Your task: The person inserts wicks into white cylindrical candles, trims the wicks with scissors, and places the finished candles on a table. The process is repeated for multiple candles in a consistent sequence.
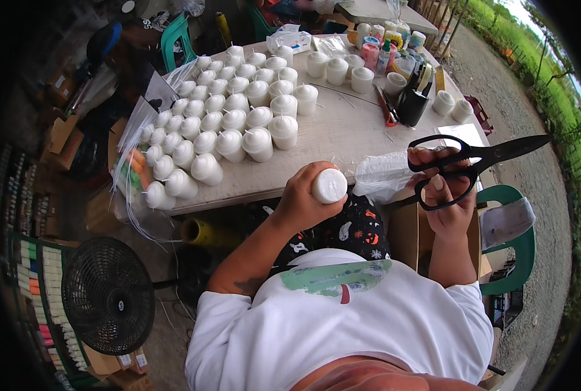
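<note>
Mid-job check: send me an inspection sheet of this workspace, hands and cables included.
Surface: pale table, bundled thin white strands at its left edge.
Job's things: white cylindrical candles with wicks, mostly crowded on the table's left half.
Clutter: black tape dispenser and red-handled tool, right of that crowd.
Hands: left hand grips a single white candle; right hand holds large black scissors.
Cables: thin cords near a round black fan.
Surroundings: green plastic chair, grey gravel path.
</note>
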Motion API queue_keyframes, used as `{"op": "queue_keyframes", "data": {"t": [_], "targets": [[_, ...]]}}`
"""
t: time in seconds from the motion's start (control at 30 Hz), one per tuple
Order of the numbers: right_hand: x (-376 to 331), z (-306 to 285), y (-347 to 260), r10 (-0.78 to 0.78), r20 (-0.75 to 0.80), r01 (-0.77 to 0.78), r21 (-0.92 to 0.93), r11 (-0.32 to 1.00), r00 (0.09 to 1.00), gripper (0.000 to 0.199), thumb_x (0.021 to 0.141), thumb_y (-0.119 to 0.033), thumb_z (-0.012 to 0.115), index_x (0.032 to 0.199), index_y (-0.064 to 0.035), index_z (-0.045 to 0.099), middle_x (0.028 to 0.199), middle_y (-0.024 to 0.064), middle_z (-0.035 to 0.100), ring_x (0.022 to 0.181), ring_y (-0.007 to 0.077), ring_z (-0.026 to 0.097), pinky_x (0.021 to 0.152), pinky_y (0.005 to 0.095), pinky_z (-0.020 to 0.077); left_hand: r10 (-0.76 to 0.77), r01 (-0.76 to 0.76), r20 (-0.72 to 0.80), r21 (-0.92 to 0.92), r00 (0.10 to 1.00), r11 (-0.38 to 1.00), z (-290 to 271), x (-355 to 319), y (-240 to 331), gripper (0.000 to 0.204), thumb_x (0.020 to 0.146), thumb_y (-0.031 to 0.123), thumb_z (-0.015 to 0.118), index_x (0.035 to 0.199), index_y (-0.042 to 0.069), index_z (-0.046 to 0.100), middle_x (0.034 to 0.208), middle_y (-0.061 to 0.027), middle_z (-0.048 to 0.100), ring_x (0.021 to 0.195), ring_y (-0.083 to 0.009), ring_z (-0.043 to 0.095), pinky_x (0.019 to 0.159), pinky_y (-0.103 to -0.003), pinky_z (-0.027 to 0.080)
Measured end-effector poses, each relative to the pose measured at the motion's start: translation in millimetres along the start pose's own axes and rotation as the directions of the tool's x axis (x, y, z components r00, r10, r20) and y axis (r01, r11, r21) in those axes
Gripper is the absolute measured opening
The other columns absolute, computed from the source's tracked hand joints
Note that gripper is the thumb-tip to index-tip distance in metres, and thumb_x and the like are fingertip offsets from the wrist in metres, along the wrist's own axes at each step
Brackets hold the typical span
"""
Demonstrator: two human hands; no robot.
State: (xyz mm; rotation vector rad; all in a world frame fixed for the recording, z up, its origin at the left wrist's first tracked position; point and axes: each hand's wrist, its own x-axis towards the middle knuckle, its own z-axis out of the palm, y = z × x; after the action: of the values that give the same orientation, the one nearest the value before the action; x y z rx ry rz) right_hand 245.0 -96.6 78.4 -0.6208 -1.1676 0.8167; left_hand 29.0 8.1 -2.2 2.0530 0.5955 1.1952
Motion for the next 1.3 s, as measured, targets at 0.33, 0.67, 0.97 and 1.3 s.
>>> {"op": "queue_keyframes", "data": {"t": [0.33,0.67,0.97,1.3], "targets": [[-25,30,45,0.214,0.266,-0.096,-0.395,0.914,0.940,0.042,0.091,0.002,0.057,0.128,-0.0024,0.037,0.113,0.0097,0.058,0.112,0.0228,0.056,0.096,0.0382,0.0461,0.002,-0.003,0.048,0.001,0.999,1.000,9,5,14,0.051,0.064,0.010,0.081,0.107,0.007,0.055,0.097,-0.0125,0.065,0.088,-0.0282,0.066,0.078,-0.037,0.053],[-10,13,29,0.194,0.148,-0.209,0.090,0.974,0.970,0.031,0.089,-0.001,0.062,0.118,-0.0040,0.049,0.109,0.0096,0.060,0.105,0.0172,0.059,0.094,0.0333,0.0451,-0.353,0.296,0.001,-0.547,0.936,0.783,5,-4,-6,0.051,0.072,0.013,0.079,0.114,0.008,0.050,0.108,-0.0128,0.061,0.095,-0.0262,0.064,0.083,-0.037,0.052],[-74,-8,73,0.646,0.437,-0.665,-0.133,0.735,0.626,0.063,0.078,-0.057,0.070,0.110,-0.0054,0.054,0.093,0.0014,0.055,0.087,0.0117,0.054,0.080,0.0266,0.0444,-0.546,0.168,0.004,-0.953,0.838,0.250,-25,20,5,0.074,0.078,0.062,0.065,0.129,0.017,0.040,0.126,-0.0123,0.051,0.122,-0.0319,0.048,0.095,-0.052,0.042],[-63,2,71,0.737,0.348,-0.692,-0.267,0.670,0.579,0.045,0.091,-0.046,0.059,0.112,-0.0064,0.052,0.090,0.0016,0.052,0.082,0.0095,0.050,0.077,0.0258,0.0429,-0.561,0.223,0.072,-0.953,0.824,0.206,-10,20,2,0.074,0.081,0.060,0.063,0.131,0.012,0.035,0.125,-0.0160,0.048,0.122,-0.0395,0.047,0.094,-0.061,0.042]]}}
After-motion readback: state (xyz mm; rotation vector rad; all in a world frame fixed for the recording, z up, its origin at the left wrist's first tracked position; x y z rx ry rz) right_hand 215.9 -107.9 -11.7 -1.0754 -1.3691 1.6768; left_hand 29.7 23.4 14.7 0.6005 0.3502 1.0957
